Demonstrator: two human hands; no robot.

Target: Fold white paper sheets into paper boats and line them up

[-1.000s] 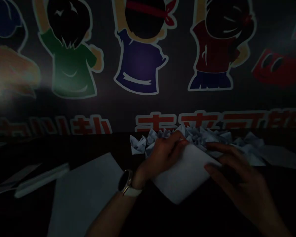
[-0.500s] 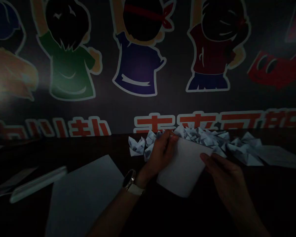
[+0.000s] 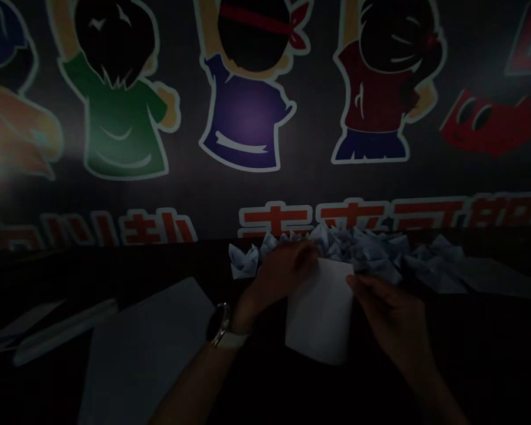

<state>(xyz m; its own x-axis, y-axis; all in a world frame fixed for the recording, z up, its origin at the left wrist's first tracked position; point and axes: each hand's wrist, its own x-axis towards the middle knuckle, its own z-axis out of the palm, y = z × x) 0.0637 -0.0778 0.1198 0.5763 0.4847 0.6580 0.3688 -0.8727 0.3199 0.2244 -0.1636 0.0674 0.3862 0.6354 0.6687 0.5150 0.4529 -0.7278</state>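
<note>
A white sheet of paper [image 3: 321, 313], apparently folded, hangs tilted between my two hands above the dark table. My left hand [image 3: 281, 268], with a watch [image 3: 219, 324] on its wrist, is closed at the paper's upper left edge; its fingertips are dark and slightly blurred. The upper right corner is pinched between the thumb and fingers of my right hand [image 3: 392, 310]. Just behind my hands lies a heap of folded white paper pieces [image 3: 371, 248], and one piece shaped like a small boat [image 3: 243, 261] stands at its left end.
To the left, a large white sheet [image 3: 137, 354] lies flat on the table. A long pale bar-like object [image 3: 66, 332] and a thin flat piece [image 3: 24, 321] are farther left. More flat paper [image 3: 500, 277] lies right of the heap. A wall with painted cartoon figures [image 3: 243, 118] rises behind.
The paper has turned to hang more upright, and its right corner has come left with my right hand. My left hand has shifted slightly along the top edge. The view has moved a little.
</note>
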